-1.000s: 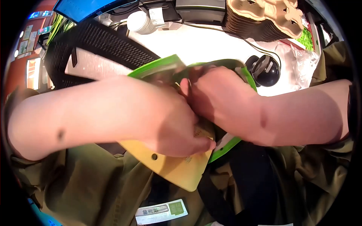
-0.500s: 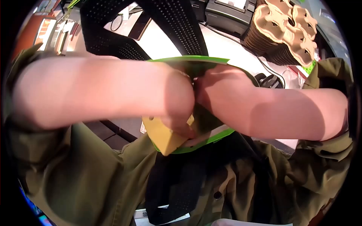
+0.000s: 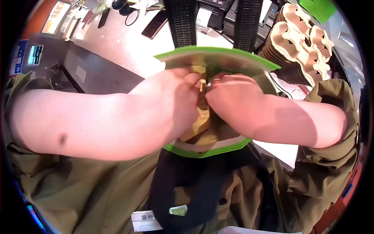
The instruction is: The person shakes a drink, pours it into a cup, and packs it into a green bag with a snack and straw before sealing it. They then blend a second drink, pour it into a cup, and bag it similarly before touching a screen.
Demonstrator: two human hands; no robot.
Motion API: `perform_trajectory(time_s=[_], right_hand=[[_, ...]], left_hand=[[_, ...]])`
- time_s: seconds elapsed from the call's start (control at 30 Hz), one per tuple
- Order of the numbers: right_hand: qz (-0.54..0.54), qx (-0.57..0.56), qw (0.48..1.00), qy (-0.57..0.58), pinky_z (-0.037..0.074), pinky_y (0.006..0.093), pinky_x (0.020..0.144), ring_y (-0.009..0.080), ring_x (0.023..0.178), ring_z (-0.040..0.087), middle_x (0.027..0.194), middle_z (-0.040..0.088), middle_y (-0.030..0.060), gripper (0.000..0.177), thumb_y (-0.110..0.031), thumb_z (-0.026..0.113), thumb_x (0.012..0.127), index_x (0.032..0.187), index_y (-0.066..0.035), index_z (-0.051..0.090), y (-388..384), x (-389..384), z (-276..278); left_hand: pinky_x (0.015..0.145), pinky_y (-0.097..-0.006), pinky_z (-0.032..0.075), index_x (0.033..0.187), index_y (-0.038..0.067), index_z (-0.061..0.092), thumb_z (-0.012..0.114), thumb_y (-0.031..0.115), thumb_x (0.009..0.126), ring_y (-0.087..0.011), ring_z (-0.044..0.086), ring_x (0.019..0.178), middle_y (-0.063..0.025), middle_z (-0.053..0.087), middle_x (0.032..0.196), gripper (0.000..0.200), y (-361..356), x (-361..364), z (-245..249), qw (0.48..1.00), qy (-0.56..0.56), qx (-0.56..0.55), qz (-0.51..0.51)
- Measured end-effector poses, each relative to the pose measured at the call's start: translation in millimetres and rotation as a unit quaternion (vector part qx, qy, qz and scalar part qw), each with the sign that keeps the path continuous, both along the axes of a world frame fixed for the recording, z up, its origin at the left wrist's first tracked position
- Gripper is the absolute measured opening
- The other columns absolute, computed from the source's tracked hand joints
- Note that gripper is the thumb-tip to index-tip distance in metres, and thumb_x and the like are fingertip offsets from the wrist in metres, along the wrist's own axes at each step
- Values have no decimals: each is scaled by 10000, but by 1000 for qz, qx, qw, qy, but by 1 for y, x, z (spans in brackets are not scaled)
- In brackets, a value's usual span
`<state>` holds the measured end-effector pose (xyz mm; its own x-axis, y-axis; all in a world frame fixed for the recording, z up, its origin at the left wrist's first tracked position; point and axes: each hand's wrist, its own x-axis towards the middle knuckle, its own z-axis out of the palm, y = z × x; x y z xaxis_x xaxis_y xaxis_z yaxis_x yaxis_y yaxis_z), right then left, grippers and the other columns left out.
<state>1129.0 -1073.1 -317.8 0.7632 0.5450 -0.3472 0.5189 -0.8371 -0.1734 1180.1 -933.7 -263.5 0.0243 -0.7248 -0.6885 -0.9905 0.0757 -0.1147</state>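
Observation:
A green-rimmed bag [image 3: 202, 154] with black straps [image 3: 183, 23] stands open against my front. Down inside its mouth is a yellow paper bag [image 3: 200, 123] with faint print; much of it is covered by my hands. My left hand [image 3: 175, 95] reaches in from the left, fingers closed on the yellow paper near its upper edge. From the other side my right hand [image 3: 231, 91] comes in with curled fingers, pinched at the same edge. The two hands nearly meet, and their fingertips are partly hidden.
Stacked cardboard cup carriers [image 3: 296, 43] stand at the back right, beside black printers [image 3: 230, 23]. A phone [image 3: 155, 24] lies on the pale counter [image 3: 117, 43]. A green item [image 3: 317, 9] is at the far right corner.
My left hand has risen from the bag's near side toward its middle and now meets my right hand. The yellow paper bag's corner no longer sticks out over the rim. The straps stand straighter.

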Motion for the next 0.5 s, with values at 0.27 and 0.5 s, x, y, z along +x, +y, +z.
perform_trajectory(time_s=[0.27, 0.5], right_hand=[[11, 33, 997, 69, 507, 251, 679, 174, 842, 637, 847, 664, 32, 221, -124, 744, 597, 809, -107, 685, 12, 17, -1], [12, 4, 999, 52, 504, 285, 662, 217, 789, 622, 851, 628, 94, 350, -131, 674, 675, 997, -23, 587, -2, 2, 29]], left_hand=[[803, -296, 426, 940, 56, 630, 534, 239, 826, -189, 553, 940, -63, 616, 1000, 236, -8, 3, -11, 983, 42, 139, -109], [791, -297, 404, 986, 3, 583, 662, 253, 702, -179, 529, 961, -98, 583, 1012, 386, 47, 26, 36, 862, 151, -465, 134]])
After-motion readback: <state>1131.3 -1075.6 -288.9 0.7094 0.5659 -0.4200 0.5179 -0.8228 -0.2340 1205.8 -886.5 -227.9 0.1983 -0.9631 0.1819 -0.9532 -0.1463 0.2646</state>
